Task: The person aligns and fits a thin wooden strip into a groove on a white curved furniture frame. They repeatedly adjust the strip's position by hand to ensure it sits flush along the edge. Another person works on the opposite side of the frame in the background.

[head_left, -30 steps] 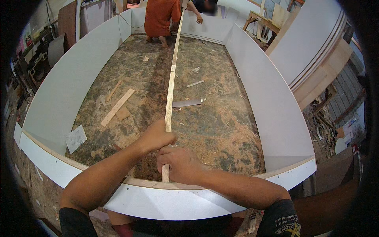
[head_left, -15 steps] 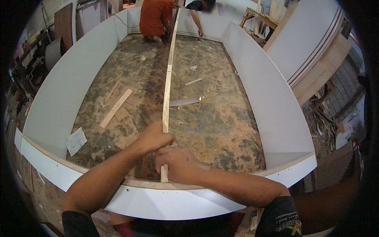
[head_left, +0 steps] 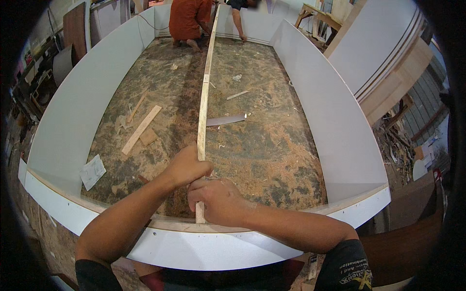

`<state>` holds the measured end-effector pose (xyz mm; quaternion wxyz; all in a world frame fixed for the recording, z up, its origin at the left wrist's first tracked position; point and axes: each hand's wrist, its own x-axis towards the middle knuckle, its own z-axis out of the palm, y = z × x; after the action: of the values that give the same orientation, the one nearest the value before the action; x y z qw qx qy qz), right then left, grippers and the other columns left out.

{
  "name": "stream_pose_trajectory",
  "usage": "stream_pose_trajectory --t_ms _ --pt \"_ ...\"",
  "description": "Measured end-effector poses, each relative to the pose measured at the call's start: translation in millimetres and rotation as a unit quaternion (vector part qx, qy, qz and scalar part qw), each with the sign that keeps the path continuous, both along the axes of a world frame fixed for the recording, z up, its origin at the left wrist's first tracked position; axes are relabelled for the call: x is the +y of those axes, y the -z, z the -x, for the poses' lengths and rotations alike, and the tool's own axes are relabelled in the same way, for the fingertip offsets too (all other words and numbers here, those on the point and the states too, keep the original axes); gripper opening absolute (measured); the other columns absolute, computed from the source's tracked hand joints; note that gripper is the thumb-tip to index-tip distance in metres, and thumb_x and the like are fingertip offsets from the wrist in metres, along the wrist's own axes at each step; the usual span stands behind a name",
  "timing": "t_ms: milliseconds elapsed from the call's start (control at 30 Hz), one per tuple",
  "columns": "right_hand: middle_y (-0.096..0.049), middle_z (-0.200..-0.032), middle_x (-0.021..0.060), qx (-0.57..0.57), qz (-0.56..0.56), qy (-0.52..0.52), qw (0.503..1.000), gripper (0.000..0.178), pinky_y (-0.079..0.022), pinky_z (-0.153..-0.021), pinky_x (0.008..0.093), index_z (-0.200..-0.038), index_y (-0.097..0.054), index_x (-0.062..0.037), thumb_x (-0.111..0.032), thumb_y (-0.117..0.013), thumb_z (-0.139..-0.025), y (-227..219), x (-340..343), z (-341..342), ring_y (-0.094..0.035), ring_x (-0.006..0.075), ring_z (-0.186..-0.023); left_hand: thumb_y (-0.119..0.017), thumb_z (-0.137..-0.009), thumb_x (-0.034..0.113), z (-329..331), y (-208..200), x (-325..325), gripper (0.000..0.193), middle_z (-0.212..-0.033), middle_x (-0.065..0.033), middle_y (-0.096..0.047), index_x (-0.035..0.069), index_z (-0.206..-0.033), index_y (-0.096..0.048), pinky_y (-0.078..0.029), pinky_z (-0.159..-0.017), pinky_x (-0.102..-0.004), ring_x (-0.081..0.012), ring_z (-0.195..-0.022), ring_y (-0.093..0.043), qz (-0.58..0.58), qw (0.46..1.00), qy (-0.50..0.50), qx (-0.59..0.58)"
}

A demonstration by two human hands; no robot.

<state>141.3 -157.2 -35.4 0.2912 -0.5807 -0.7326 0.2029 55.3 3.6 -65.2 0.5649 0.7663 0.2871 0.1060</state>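
Observation:
A long pale wooden strip [head_left: 202, 121] runs lengthwise down the middle of a large white panel frame [head_left: 194, 247]. My left hand [head_left: 187, 166] is closed round the strip, a little beyond my right hand [head_left: 216, 199], which grips it close to its near end. That end meets the inner wooden edge of the frame's near board. Both forearms reach over this board, the right one lying close to its top edge. The fingers wrap over the strip, so their tips are mostly hidden.
Inside the frame, a wood offcut [head_left: 141, 130], a white paper sheet [head_left: 92, 171] and a thin grey strip [head_left: 226, 120] lie on the stained floor. At the far end are a person in orange [head_left: 184, 22] and another person's arm [head_left: 238, 22]. Large panels [head_left: 376, 43] lean at the right.
The view has shifted slightly. My hands keep their hold on the wooden strip in nearly the same place. At the far end, the person in orange has changed posture slightly.

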Motion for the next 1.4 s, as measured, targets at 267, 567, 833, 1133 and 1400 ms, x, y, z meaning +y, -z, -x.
stream_pose_trajectory --t_ms 267,567,833,1133,1400 --pt "-0.072 -0.096 0.0072 0.002 0.016 0.007 1.000 0.011 -0.057 -0.078 0.0493 -0.080 -0.072 -0.0105 -0.001 -0.069 -0.077 -1 -1 0 -0.073 0.0349 -0.091 -0.071 -0.071 0.021 -1 1 2 0.027 -0.082 -0.0198 -0.074 -0.001 -0.087 -0.075 -0.057 -0.075 -0.0432 -0.0307 -0.079 -0.074 -0.005 1.000 0.008 0.010" --pt "-0.070 -0.095 0.0077 -0.012 0.012 0.009 1.000 0.010 -0.057 -0.076 0.0498 -0.079 -0.071 -0.0108 -0.001 -0.068 -0.078 4 -1 1 -0.073 0.0356 -0.090 -0.072 -0.074 0.017 -1 1 -1 0.028 -0.085 -0.0178 -0.076 -0.002 -0.095 -0.074 -0.058 -0.077 -0.0424 -0.0296 -0.082 -0.076 0.004 1.000 -0.017 0.013" --pt "-0.070 -0.096 0.0082 0.009 -0.002 0.001 1.000 0.009 -0.057 -0.076 0.0499 -0.080 -0.071 -0.0111 -0.002 -0.069 -0.078 3 -1 0 -0.072 0.0355 -0.092 -0.072 -0.074 0.018 -1 0 1 0.029 -0.083 -0.0177 -0.076 -0.002 -0.094 -0.075 -0.057 -0.075 -0.0422 -0.0287 -0.079 -0.075 -0.017 1.000 0.009 0.020" --pt "-0.070 -0.096 0.0089 -0.018 0.000 -0.001 1.000 0.014 -0.057 -0.079 0.0499 -0.083 -0.074 -0.0125 -0.001 -0.071 -0.077 3 1 -2 -0.073 0.0357 -0.093 -0.073 -0.073 0.019 -4 3 6 0.026 -0.080 -0.0164 -0.074 -0.002 -0.090 -0.075 -0.056 -0.071 -0.0418 -0.0264 -0.076 -0.073 -0.037 0.999 0.012 0.021" --pt "-0.072 -0.098 0.0071 -0.039 0.024 0.010 0.999 0.015 -0.058 -0.079 0.0460 -0.085 -0.076 -0.0109 -0.001 -0.073 -0.074 -1 -2 2 -0.073 0.0333 -0.094 -0.072 -0.073 0.017 -3 -8 -3 0.033 -0.084 -0.0186 -0.074 -0.005 -0.097 -0.073 -0.056 -0.070 -0.0399 -0.0253 -0.078 -0.073 -0.031 0.996 -0.024 0.080"
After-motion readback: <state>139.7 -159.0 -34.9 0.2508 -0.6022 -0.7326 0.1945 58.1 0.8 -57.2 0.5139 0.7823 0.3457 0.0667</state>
